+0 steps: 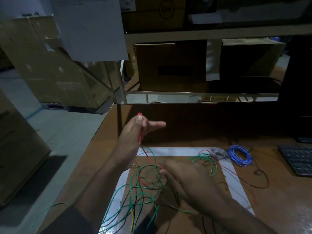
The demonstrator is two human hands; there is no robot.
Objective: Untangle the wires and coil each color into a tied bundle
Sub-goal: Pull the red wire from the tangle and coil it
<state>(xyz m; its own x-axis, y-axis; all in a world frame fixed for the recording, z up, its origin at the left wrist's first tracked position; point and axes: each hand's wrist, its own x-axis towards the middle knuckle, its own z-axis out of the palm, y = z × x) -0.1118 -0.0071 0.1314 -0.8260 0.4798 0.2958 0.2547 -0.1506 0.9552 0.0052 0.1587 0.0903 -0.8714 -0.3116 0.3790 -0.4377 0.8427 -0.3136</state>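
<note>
1. Nearest us at 6 o'clock, the yellow wire (132, 218) pokes out of the green wire tangle (143, 188).
2. Our left hand (135, 137), raised at 11 o'clock, pinches folded red wire (141, 132), forefinger straight.
3. Our right hand (184, 176), at centre, is blurred; fingers seem to nip the red strand, but we cannot tell.
4. Risk, we judge: pulling red upward cinches green loops into knots, or drags strands off the desk (278, 200).
5. Count: one coiled blue bundle (239, 155) at 3 o'clock; one keyboard (298, 159); several dark wires.

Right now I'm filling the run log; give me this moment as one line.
left hand: holds red wire raised | right hand: in tangle | blue coil: bundled aside
</note>
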